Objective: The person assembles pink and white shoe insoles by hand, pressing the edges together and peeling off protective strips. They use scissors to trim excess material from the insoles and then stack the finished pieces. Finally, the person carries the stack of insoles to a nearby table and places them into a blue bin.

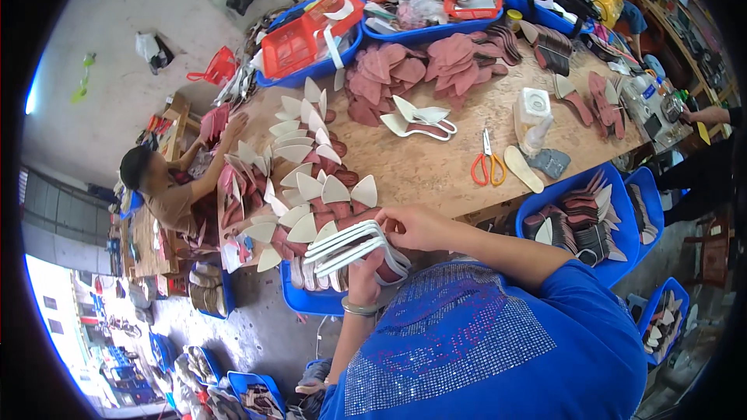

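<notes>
A small stack of white-edged shoe pieces (348,241) is held in front of my body, maroon showing at its near end. My left hand (366,274), with a bangle on the wrist, grips the stack from below. At the upper right end of the stack, the fingers of my right hand (412,227) are bent against the edges. Just beyond, overlapping maroon shoe parts with cream pointed tips (310,185) cover the table's left side. Similar white-edged pieces (419,120) lie mid-table.
Orange-handled scissors (489,165), a pale insole (523,169) and a squeeze bottle (535,138) lie on the wooden table (451,175). Maroon leaf-shaped pieces (383,78) are heaped behind. Blue bins (537,201) of shoe parts stand right. A co-worker (167,194) sits left.
</notes>
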The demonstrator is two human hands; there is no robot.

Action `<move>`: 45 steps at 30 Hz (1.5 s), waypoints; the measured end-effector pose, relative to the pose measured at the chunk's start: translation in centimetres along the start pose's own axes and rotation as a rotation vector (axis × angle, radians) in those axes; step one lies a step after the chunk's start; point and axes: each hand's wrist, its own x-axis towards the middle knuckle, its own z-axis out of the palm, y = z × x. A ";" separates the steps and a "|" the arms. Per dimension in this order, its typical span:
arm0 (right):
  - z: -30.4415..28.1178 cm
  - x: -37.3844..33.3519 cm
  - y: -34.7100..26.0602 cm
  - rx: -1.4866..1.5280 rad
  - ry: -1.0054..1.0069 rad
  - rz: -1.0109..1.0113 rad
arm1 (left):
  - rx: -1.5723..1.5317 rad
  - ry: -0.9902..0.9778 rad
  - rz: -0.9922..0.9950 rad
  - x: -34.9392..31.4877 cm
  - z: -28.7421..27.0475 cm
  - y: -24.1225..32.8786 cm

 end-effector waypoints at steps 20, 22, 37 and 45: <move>0.6 -1.5 3.1 1.346 0.068 0.005 | -0.863 0.072 0.014 1.4 1.3 2.2; 0.6 -2.4 3.6 1.420 -0.104 -0.007 | -1.030 -0.170 0.031 1.8 0.1 1.8; 2.1 -4.3 -4.4 -0.072 -0.463 0.237 | 1.286 0.541 0.551 1.6 0.1 1.6; 3.7 -4.2 -1.9 -0.795 0.073 -0.329 | -0.375 0.364 0.170 1.0 0.4 -0.1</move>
